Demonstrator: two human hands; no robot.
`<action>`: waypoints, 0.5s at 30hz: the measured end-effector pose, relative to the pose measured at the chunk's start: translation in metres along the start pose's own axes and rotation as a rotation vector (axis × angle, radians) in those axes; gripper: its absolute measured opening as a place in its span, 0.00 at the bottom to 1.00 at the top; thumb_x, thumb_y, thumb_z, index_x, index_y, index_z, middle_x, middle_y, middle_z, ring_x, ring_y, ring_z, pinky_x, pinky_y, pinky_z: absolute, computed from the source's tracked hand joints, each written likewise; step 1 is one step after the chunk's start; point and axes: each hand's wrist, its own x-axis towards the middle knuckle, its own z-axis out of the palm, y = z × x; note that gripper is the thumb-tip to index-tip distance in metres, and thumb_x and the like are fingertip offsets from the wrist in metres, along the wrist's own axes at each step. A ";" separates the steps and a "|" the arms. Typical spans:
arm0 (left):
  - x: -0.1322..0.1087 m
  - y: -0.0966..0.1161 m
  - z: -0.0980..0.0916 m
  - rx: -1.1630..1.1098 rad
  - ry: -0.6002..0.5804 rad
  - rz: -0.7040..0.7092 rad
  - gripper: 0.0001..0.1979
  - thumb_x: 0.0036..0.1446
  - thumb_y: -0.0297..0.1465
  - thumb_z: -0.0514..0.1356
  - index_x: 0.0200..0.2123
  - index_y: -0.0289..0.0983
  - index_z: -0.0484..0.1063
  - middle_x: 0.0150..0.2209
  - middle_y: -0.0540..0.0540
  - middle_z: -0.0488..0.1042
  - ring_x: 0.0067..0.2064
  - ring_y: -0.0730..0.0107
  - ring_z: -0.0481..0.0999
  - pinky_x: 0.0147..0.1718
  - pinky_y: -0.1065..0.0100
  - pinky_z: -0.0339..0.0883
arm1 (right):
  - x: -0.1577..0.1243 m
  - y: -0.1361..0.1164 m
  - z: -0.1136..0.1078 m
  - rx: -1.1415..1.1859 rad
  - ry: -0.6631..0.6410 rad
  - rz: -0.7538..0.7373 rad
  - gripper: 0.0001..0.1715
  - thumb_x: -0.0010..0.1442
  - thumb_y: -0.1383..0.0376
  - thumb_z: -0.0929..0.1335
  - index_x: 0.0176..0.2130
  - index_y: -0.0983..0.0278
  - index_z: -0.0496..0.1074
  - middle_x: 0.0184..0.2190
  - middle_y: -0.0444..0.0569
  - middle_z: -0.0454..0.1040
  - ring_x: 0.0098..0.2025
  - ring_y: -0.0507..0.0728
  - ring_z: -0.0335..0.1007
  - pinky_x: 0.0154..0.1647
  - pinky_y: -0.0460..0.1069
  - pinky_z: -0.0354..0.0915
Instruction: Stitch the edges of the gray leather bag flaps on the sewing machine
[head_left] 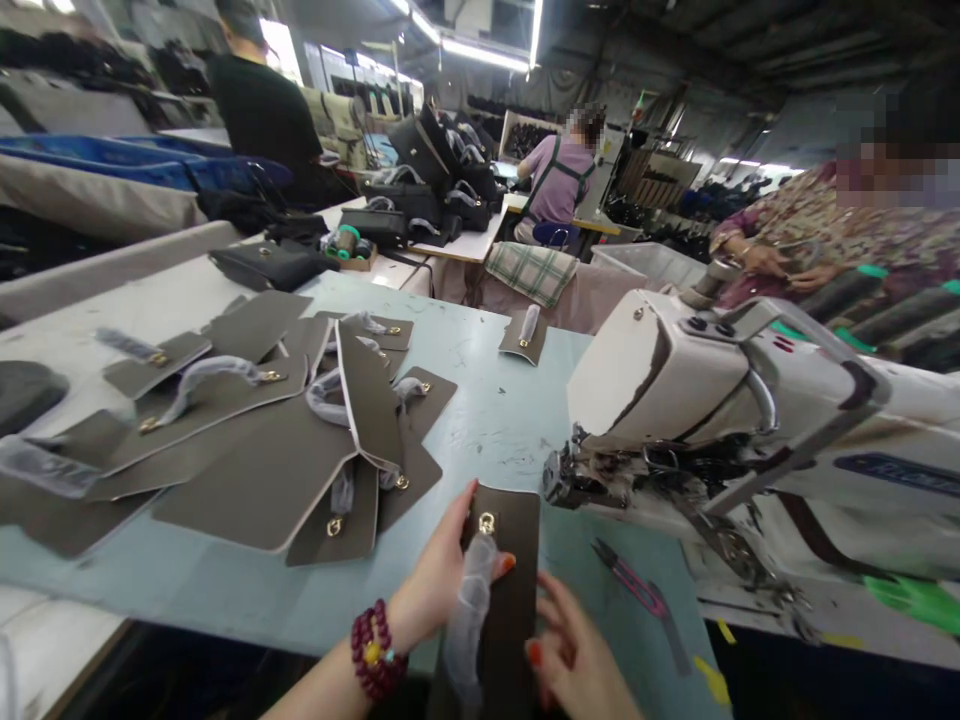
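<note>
My left hand (442, 560) is closed around the left side of a dark taupe bag panel (517, 530), its thumb lying across the front. A plastic-wrapped handle (469, 630) runs down this panel from a gold ring fitting (487, 523). At the panel's right edge, my right hand (574, 650) has its fingers curled and thumb against the edge. Thread snips (637, 585) with pink handles lie right of my right hand. To the left spreads a loose pile of similar taupe panels (255, 480), several with wrapped handles and gold fittings.
A white sewing machine (757, 400) stands at the right on the blue-green table (480, 420). One small panel with a handle (523, 335) lies at the table's far side. Black bags (427, 190) are heaped on a table behind. Co-workers sit at the back and at the right.
</note>
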 end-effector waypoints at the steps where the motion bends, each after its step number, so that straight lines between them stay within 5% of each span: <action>1: -0.007 0.000 -0.008 0.068 -0.001 0.049 0.40 0.53 0.37 0.64 0.66 0.37 0.55 0.67 0.33 0.59 0.68 0.47 0.59 0.67 0.48 0.51 | 0.013 0.008 0.010 0.074 -0.074 0.044 0.32 0.54 0.45 0.75 0.49 0.63 0.74 0.41 0.56 0.79 0.33 0.59 0.76 0.33 0.53 0.73; 5: -0.036 0.023 -0.077 0.564 0.246 0.349 0.27 0.61 0.28 0.53 0.63 0.49 0.63 0.67 0.44 0.59 0.67 0.54 0.60 0.64 0.52 0.58 | 0.068 0.006 0.044 0.279 -0.285 0.114 0.29 0.52 0.47 0.76 0.44 0.65 0.75 0.35 0.50 0.79 0.36 0.59 0.77 0.39 0.52 0.71; 8: -0.036 0.058 -0.141 0.917 0.480 0.487 0.29 0.60 0.28 0.54 0.64 0.48 0.60 0.66 0.42 0.59 0.65 0.50 0.61 0.62 0.49 0.58 | 0.107 -0.023 0.054 0.356 -0.107 0.074 0.26 0.50 0.50 0.77 0.41 0.64 0.74 0.28 0.43 0.75 0.25 0.51 0.71 0.25 0.43 0.64; 11: -0.010 0.081 -0.183 0.952 0.482 0.354 0.26 0.62 0.35 0.51 0.63 0.39 0.62 0.63 0.38 0.64 0.59 0.48 0.69 0.57 0.49 0.63 | 0.125 -0.043 0.057 0.463 0.015 0.027 0.28 0.45 0.51 0.79 0.39 0.63 0.71 0.35 0.46 0.76 0.31 0.52 0.74 0.26 0.43 0.65; 15: 0.030 0.086 -0.197 0.705 0.395 0.071 0.29 0.59 0.49 0.52 0.54 0.35 0.67 0.41 0.41 0.78 0.37 0.56 0.78 0.38 0.60 0.71 | 0.103 -0.029 0.058 0.341 -0.029 0.090 0.32 0.51 0.50 0.76 0.50 0.63 0.71 0.53 0.58 0.74 0.43 0.59 0.76 0.35 0.50 0.71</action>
